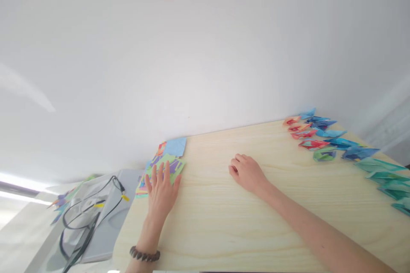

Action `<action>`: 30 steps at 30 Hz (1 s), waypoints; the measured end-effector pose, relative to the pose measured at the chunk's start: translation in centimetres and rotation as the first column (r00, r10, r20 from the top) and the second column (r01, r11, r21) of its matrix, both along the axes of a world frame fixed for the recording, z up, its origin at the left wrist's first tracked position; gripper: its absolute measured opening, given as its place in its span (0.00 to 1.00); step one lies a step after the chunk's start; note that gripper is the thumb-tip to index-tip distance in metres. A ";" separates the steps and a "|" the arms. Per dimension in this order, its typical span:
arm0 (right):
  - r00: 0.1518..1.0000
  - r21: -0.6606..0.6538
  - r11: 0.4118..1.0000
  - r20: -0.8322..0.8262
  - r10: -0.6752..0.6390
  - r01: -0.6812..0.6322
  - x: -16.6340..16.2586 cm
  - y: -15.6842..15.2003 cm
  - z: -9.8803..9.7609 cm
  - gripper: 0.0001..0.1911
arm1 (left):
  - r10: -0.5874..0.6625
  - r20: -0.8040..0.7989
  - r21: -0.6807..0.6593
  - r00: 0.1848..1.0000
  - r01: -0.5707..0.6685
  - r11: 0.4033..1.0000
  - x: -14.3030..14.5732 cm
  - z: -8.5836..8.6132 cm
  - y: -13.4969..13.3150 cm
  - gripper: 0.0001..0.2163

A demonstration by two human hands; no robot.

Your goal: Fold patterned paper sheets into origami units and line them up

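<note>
My left hand (162, 194), with a dark beaded bracelet (144, 255) at the wrist, lies with its fingers spread on a stack of colourful patterned paper (176, 167). A plain blue sheet (176, 147) sticks out at the back of that stack. Near the middle of the table, my right hand (249, 174) rests on the wood with its fingers curled in; nothing shows in them. Folded paper pieces stand in rows at the right: red ones (313, 144), blue ones (360, 153), teal ones (382, 178) and a green one (324, 154).
The light wooden table (205, 222) meets a white wall (205, 51) along its back edge. Left of the table, a black cable (64, 217) with yellow tags lies looped over a grey-white surface (105, 239). More coloured folded paper (62, 202) lies farther left.
</note>
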State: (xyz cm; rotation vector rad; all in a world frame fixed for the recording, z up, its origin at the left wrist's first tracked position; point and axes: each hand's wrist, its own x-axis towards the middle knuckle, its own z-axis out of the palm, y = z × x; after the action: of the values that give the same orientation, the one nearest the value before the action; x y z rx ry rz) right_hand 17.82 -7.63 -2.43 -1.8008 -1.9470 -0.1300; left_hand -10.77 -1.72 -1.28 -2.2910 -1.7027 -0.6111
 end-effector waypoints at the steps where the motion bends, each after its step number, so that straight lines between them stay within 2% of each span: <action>1: 1.000 0.004 1.000 -0.012 0.002 -0.002 0.0 0.2 -0.1 0.12 | -0.004 -0.009 -0.057 1.000 0.004 0.998 -0.8 -0.4 0.5 0.25; 4: 0.997 0.011 1.000 -0.072 0.029 -0.029 0.3 0.2 -0.4 0.12 | 0.015 -0.005 -0.142 1.000 -0.015 0.990 -1.8 -1.4 1.4 0.22; 6: 0.993 0.012 0.999 -0.112 0.046 -0.045 0.6 0.1 -0.5 0.12 | 0.012 0.020 -0.115 1.000 -0.010 0.993 -1.6 -1.5 1.4 0.20; 11: 0.984 0.024 0.997 -0.160 0.074 -0.071 0.9 0.2 -0.7 0.12 | -0.022 0.192 -0.051 0.981 0.033 0.998 -1.0 -0.9 0.9 0.14; 16: 0.977 0.021 0.996 -0.198 0.085 -0.082 0.9 0.2 -1.0 0.11 | 0.072 0.345 -0.044 0.936 -0.060 0.997 -1.3 -0.4 1.0 0.13; 20: 0.976 0.038 0.997 -0.202 0.078 -0.072 0.7 0.2 -0.8 0.12 | 0.028 0.446 -0.036 0.895 -0.014 0.999 -0.9 0.0 0.9 0.08; 25: 0.977 0.032 0.998 -0.204 0.064 -0.058 0.6 0.2 -0.6 0.13 | 0.060 0.626 -0.094 0.777 -0.001 0.996 -0.5 0.6 0.6 0.12; 28: 0.972 0.008 0.998 -0.230 0.056 -0.056 0.6 0.4 -0.5 0.13 | 0.087 0.733 -0.084 0.675 -0.037 0.996 -0.1 1.8 0.3 0.15; 30: 0.965 -0.011 0.997 -0.255 0.068 -0.073 0.8 0.5 -0.2 0.11 | 0.060 0.804 -0.056 0.592 -0.024 0.998 0.9 2.9 0.0 0.16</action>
State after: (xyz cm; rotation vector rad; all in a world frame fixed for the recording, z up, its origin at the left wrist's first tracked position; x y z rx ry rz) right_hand 18.61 -7.14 -2.63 -1.6669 -1.8309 0.1397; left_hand -9.84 -1.73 1.66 -2.0912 -2.0884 -1.8542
